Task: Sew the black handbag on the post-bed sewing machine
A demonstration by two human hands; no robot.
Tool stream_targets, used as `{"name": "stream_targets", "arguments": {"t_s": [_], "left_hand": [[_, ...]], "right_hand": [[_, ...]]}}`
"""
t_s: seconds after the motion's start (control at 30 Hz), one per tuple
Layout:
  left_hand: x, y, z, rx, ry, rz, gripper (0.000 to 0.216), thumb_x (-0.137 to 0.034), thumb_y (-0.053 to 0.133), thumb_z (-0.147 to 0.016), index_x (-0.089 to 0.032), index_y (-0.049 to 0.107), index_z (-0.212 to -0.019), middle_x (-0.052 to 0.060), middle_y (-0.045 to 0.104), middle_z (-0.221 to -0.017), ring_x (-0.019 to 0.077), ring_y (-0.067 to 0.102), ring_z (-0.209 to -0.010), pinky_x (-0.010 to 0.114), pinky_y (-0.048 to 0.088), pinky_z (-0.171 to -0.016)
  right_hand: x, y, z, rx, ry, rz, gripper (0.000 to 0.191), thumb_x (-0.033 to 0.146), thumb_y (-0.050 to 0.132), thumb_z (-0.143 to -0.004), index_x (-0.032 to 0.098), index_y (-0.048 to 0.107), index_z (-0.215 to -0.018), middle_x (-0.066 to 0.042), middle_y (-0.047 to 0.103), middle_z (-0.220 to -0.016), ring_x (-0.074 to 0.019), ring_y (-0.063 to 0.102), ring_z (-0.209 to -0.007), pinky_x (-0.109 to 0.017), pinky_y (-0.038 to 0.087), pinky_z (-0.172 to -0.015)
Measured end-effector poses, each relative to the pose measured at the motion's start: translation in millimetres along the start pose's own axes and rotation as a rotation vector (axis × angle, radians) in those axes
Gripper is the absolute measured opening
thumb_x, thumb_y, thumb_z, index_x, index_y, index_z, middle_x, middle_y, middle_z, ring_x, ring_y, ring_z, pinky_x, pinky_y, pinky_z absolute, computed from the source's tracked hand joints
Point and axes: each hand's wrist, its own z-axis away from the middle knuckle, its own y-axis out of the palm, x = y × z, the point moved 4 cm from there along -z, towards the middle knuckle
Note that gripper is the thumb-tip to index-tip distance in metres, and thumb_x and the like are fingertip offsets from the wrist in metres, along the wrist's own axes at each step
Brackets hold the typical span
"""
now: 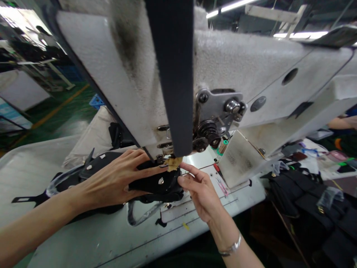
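A black bag [152, 183] with metal fittings and plastic-wrapped rings lies on the bed of a sewing machine [134, 82], its upper edge under the machine's head. My left hand [117, 180] holds the bag from the left, thumb and fingers spanning it, index finger reaching close to the needle area. At the bag's right end, the thumb and index finger of my right hand [199, 188] pinch its edge. Between my fingertips a crumpled yellowish piece [174, 164] sits by the presser foot. The needle itself is hidden behind the machine's dark front strip.
Pink-handled snips [222, 187] and a red-handled tool [219, 169] lie on the bed right of my right hand. Behind them stands a green thread spool [223, 146]. More black bags [309, 204] are piled at right. Another person's arm [344, 123] shows at far right.
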Motion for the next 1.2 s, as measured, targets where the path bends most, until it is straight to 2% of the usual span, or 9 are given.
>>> {"name": "stream_targets", "arguments": {"t_s": [0.2, 0.37, 0.47, 0.57, 0.77, 0.87, 1.03, 1.13, 1.2], "left_hand": [[1.5, -6.8, -2.1, -0.009, 0.012, 0.059, 0.071, -0.034, 0.065, -0.091, -0.044, 0.033, -0.154, 0.004, 0.062, -0.113, 0.0229, 0.057, -0.099, 0.038, 0.045, -0.092], [-1.0, -8.6, -6.6, 0.021, 0.017, 0.098, 0.070, -0.031, 0.068, -0.090, -0.045, 0.038, -0.151, 0.005, 0.062, -0.123, 0.0228, 0.057, -0.099, 0.039, 0.046, -0.092], [-0.9, -7.4, -5.7, -0.011, -0.020, 0.127, 0.061, -0.031, 0.069, -0.089, -0.032, 0.043, -0.144, 0.007, 0.060, -0.121, 0.0223, 0.057, -0.104, 0.038, 0.047, -0.094], [0.0, -6.3, -3.5, -0.046, -0.060, 0.160, 0.051, -0.034, 0.071, -0.087, -0.021, 0.046, -0.130, 0.009, 0.057, -0.119, 0.0218, 0.056, -0.106, 0.038, 0.049, -0.095], [-0.3, -4.1, -0.2, -0.116, -0.039, 0.181, 0.042, -0.034, 0.075, -0.083, -0.018, 0.050, -0.113, 0.008, 0.055, -0.113, 0.0209, 0.056, -0.103, 0.037, 0.051, -0.094], [-0.7, -2.9, 0.5, -0.114, -0.034, 0.193, 0.036, -0.028, 0.074, -0.084, -0.018, 0.050, -0.109, 0.007, 0.055, -0.109, 0.0203, 0.055, -0.103, 0.037, 0.048, -0.096], [-4.3, -5.9, -1.9, -0.055, 0.030, 0.153, 0.039, -0.022, 0.068, -0.090, -0.024, 0.052, -0.125, 0.008, 0.052, -0.123, 0.0213, 0.051, -0.111, 0.041, 0.045, -0.100], [-6.0, -7.1, -6.2, 0.038, 0.069, 0.073, 0.050, -0.018, 0.061, -0.093, -0.036, 0.048, -0.139, 0.008, 0.048, -0.136, 0.0245, 0.049, -0.121, 0.045, 0.045, -0.100], [-6.9, -8.2, -8.8, 0.079, 0.085, 0.047, 0.054, -0.018, 0.059, -0.095, -0.040, 0.045, -0.143, 0.008, 0.049, -0.136, 0.0253, 0.049, -0.121, 0.045, 0.046, -0.098]], "right_hand": [[5.4, 1.5, -7.9, 0.011, 0.137, 0.008, 0.053, 0.021, 0.086, -0.060, 0.019, 0.073, -0.111, 0.003, 0.059, -0.068, -0.0070, 0.042, -0.054, -0.019, 0.029, -0.048], [6.7, 10.7, -7.1, -0.091, 0.101, 0.064, 0.047, 0.020, 0.082, -0.058, 0.019, 0.071, -0.103, 0.007, 0.052, -0.061, -0.0058, 0.036, -0.052, -0.017, 0.023, -0.045], [5.0, 15.6, -3.9, -0.185, 0.034, 0.130, 0.044, 0.018, 0.077, -0.059, 0.019, 0.069, -0.102, 0.010, 0.040, -0.054, -0.0061, 0.030, -0.052, -0.018, 0.021, -0.046], [3.0, 17.3, -1.3, -0.210, -0.057, 0.176, 0.043, 0.018, 0.075, -0.063, 0.019, 0.067, -0.105, 0.010, 0.039, -0.058, -0.0062, 0.029, -0.054, -0.018, 0.020, -0.048], [-2.9, 15.6, 5.9, -0.130, -0.065, 0.099, 0.048, 0.028, 0.082, -0.069, 0.021, 0.062, -0.112, 0.009, 0.040, -0.062, -0.0071, 0.033, -0.054, -0.020, 0.027, -0.049], [-2.5, 16.0, 8.7, -0.128, -0.103, 0.145, 0.046, 0.029, 0.084, -0.071, 0.020, 0.062, -0.111, 0.008, 0.040, -0.065, -0.0079, 0.034, -0.057, -0.021, 0.029, -0.051], [-0.3, 16.9, 10.4, -0.131, -0.289, 0.315, 0.040, 0.024, 0.079, -0.076, 0.023, 0.063, -0.113, 0.004, 0.042, -0.076, -0.0102, 0.037, -0.067, -0.021, 0.031, -0.051], [-4.5, 16.0, 11.1, -0.126, -0.288, 0.299, 0.044, 0.030, 0.080, -0.078, 0.024, 0.062, -0.117, 0.004, 0.044, -0.077, -0.0103, 0.042, -0.066, -0.021, 0.036, -0.052], [-7.4, 15.1, 11.6, -0.140, -0.255, 0.237, 0.047, 0.034, 0.083, -0.076, 0.022, 0.062, -0.117, 0.005, 0.046, -0.074, -0.0099, 0.048, -0.063, -0.023, 0.044, -0.055]]}}
